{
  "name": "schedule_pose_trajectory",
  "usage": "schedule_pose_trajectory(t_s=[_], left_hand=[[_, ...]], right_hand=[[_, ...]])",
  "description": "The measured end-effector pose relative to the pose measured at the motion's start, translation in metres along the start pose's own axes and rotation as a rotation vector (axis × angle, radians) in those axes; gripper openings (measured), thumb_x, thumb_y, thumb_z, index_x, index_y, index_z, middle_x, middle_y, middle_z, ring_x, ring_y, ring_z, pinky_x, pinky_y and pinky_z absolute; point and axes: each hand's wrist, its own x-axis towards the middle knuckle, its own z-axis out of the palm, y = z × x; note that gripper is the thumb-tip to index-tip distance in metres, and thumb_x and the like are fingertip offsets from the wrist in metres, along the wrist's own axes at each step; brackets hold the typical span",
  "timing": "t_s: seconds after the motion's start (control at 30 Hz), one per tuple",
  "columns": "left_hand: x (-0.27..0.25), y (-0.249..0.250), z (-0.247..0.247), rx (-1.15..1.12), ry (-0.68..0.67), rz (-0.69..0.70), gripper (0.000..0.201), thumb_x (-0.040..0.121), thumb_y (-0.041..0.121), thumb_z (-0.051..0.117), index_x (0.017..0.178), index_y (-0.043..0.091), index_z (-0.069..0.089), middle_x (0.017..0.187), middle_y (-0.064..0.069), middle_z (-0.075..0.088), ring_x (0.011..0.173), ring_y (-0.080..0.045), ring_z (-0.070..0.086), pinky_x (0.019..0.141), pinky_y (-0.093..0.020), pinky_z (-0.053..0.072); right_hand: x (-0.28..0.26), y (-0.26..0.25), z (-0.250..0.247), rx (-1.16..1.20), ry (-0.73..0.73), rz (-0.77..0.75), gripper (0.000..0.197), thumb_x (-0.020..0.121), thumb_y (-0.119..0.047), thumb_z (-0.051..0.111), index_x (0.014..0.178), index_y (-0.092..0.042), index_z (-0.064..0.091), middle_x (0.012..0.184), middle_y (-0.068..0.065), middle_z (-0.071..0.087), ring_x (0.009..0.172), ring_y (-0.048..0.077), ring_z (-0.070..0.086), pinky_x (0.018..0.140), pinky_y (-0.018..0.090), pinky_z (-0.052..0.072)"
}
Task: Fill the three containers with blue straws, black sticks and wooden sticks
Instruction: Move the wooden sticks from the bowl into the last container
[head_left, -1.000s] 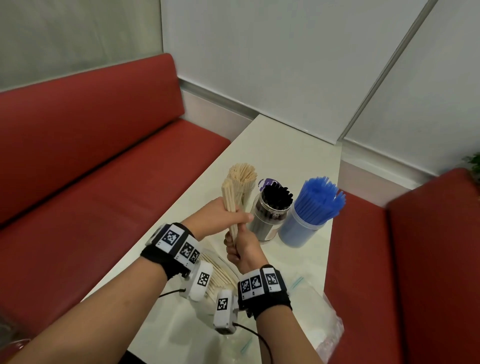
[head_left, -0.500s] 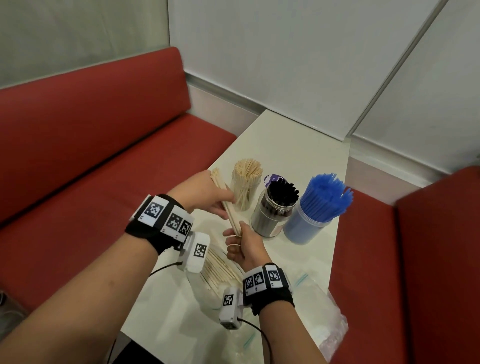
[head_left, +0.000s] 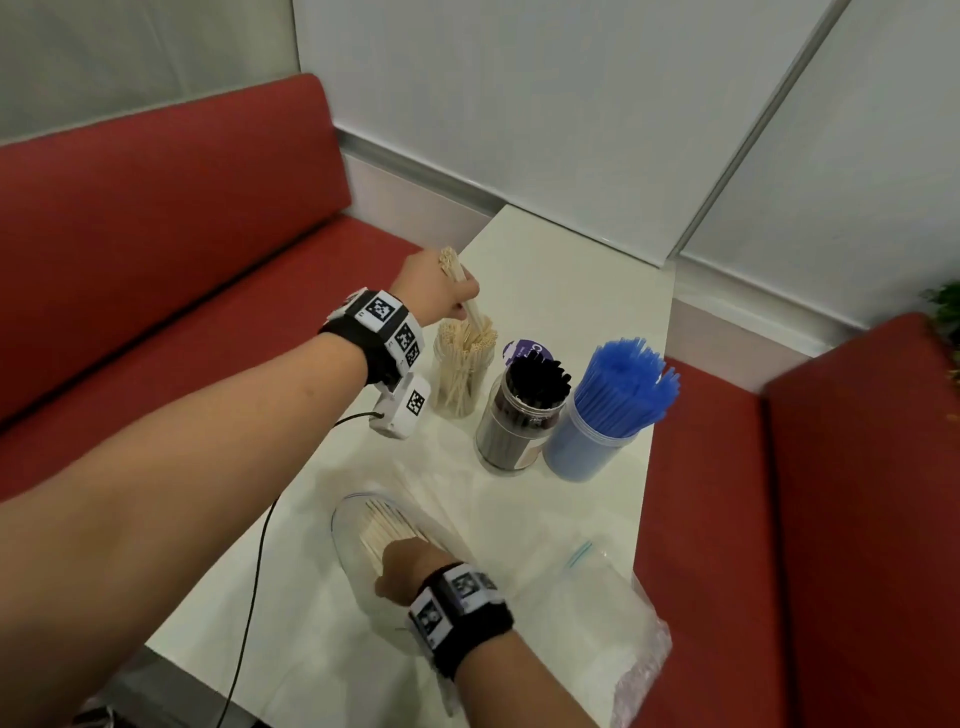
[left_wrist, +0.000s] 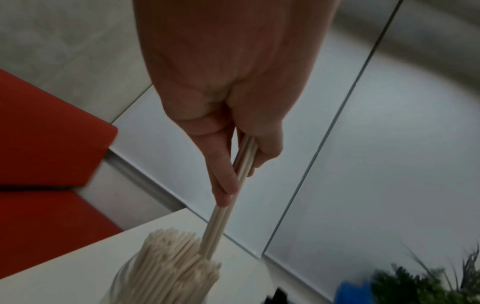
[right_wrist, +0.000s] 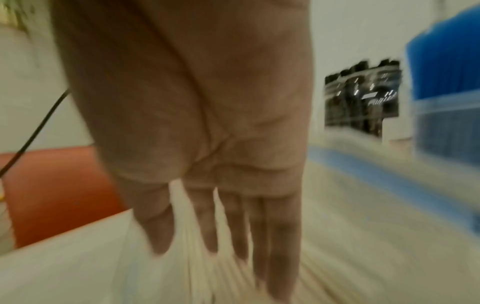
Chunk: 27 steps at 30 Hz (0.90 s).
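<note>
Left hand: our left hand (head_left: 441, 291) pinches a few wooden sticks (left_wrist: 226, 205), their lower ends poking into the clear jar (head_left: 462, 374) already packed with wooden sticks.
Right hand: our right hand (head_left: 410, 566), fingers straight and holding nothing, reaches into a clear bag (head_left: 363, 566) of more wooden sticks near us.
Other containers: black sticks (head_left: 535, 376) and blue straws (head_left: 623, 384) stand full in their own containers, beside the jar.
Risk: we judge the crowded jar may refuse the new sticks; a hard push could tip it or spill sticks onto the counter.
Surface: a narrow white counter (head_left: 561, 291), with an empty plastic bag (head_left: 613, 613) at our right.
Room: red benches (head_left: 156, 234) on both sides, pale wall panels behind.
</note>
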Motion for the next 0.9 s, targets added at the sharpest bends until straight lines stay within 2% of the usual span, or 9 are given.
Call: schedule_pose_trajectory(t_s=[0.1,0.2,0.33,0.43,0.5,0.6,0.67,0.77,0.9], left_hand=[[0.007,-0.015,0.012,0.107,-0.032,-0.028,0.026,0.078,0.016,0.072,0.097,-0.002,0.071,0.088,-0.011,0.076,0.069,-0.014,0.075,0.072,-0.048,0.062],[0.013,-0.029,0.021,0.166,-0.068,-0.044,0.029,0.084,0.018,0.071,0.102,-0.005,0.069,0.091,-0.016,0.075,0.074,-0.022,0.075,0.076,-0.049,0.061],[0.019,-0.042,0.028,0.361,-0.098,-0.043,0.041,0.087,0.035,0.072,0.105,-0.002,0.066,0.093,-0.019,0.073,0.082,-0.032,0.073,0.078,-0.045,0.059],[0.024,-0.048,0.032,0.464,-0.100,0.048,0.073,0.081,0.053,0.074,0.134,0.007,0.053,0.127,-0.018,0.060,0.117,-0.032,0.059,0.098,-0.041,0.048],[0.028,-0.048,0.034,0.387,-0.014,0.104,0.088,0.079,0.055,0.075,0.148,0.014,0.037,0.140,-0.017,0.045,0.127,-0.032,0.048,0.107,-0.045,0.040],[0.034,-0.047,0.039,0.366,0.067,0.243,0.079,0.087,0.044,0.071,0.150,0.017,0.034,0.142,-0.013,0.041,0.130,-0.030,0.045,0.109,-0.046,0.038],[0.034,-0.050,0.044,0.432,-0.003,0.352,0.070,0.094,0.037,0.064,0.153,0.016,0.031,0.148,-0.014,0.038,0.136,-0.031,0.038,0.113,-0.043,0.032],[0.037,-0.058,0.052,0.597,-0.130,0.436,0.060,0.102,0.041,0.048,0.156,0.023,0.027,0.157,-0.012,0.030,0.146,-0.031,0.024,0.117,-0.047,0.027],[0.041,-0.072,0.060,0.849,-0.257,0.288,0.055,0.103,0.054,0.029,0.155,0.036,0.025,0.164,-0.003,0.018,0.152,-0.031,0.008,0.115,-0.057,0.026]], right_hand=[[0.014,0.010,0.030,-0.027,0.222,0.030,0.039,0.103,-0.017,0.042,0.138,0.000,0.043,0.147,0.023,0.040,0.132,0.042,0.045,0.109,0.049,0.038],[0.021,0.022,0.045,0.020,0.360,0.010,0.043,0.102,-0.009,0.041,0.144,-0.003,0.037,0.149,0.023,0.038,0.134,0.038,0.043,0.111,0.043,0.035],[0.029,0.038,0.051,0.109,0.325,-0.049,0.050,0.109,-0.011,0.028,0.158,-0.004,0.018,0.161,0.017,0.030,0.148,0.025,0.030,0.121,0.030,0.017],[0.036,0.046,0.057,0.076,0.261,-0.061,0.052,0.110,-0.013,0.025,0.159,-0.003,0.008,0.166,0.018,0.016,0.153,0.027,0.019,0.124,0.033,0.011],[0.040,0.048,0.062,0.091,0.253,-0.044,0.051,0.110,-0.013,0.028,0.159,-0.007,0.015,0.164,0.018,0.022,0.150,0.030,0.025,0.123,0.038,0.018],[0.052,0.049,0.065,0.148,0.276,-0.006,0.044,0.107,-0.014,0.036,0.150,-0.008,0.032,0.153,0.017,0.040,0.138,0.034,0.042,0.114,0.044,0.036],[0.058,0.050,0.069,0.143,0.276,0.012,0.043,0.106,-0.015,0.037,0.149,-0.010,0.035,0.151,0.015,0.042,0.135,0.035,0.045,0.112,0.045,0.039],[0.067,0.052,0.075,0.137,0.286,0.016,0.043,0.105,-0.018,0.039,0.147,-0.013,0.036,0.150,0.013,0.043,0.134,0.034,0.046,0.110,0.045,0.042],[0.075,0.058,0.081,0.150,0.273,0.029,0.043,0.104,-0.020,0.040,0.146,-0.017,0.036,0.148,0.011,0.046,0.132,0.033,0.049,0.109,0.047,0.043]])
